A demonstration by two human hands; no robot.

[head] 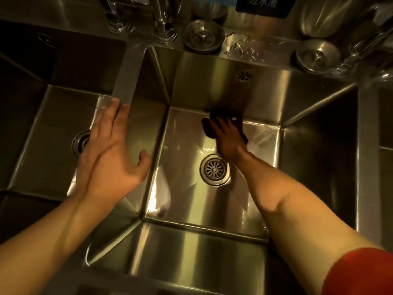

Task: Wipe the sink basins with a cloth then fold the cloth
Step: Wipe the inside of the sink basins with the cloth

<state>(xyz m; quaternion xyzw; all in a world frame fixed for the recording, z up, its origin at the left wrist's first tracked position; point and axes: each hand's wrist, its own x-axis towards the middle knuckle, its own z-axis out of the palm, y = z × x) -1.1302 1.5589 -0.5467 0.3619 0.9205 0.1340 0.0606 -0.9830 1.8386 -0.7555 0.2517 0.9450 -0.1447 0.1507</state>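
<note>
Two steel sink basins lie below me: the middle basin [185, 205] and the left basin [53, 128]. My right hand [228, 139] reaches deep into the middle basin and presses a dark cloth [209, 127] flat on the basin floor against the back wall, just beyond the round drain [215, 169]. My left hand [112, 154] rests with fingers spread on the steel divider [125, 81] between the two basins and holds nothing. Most of the cloth is hidden under my right hand.
Two loose drain strainers [202, 37] [316, 56] sit on the wet back ledge. Faucet bases [163, 24] rise at the back left. The left basin has its own drain [79, 142]. A further basin edge [385, 124] shows at the far right.
</note>
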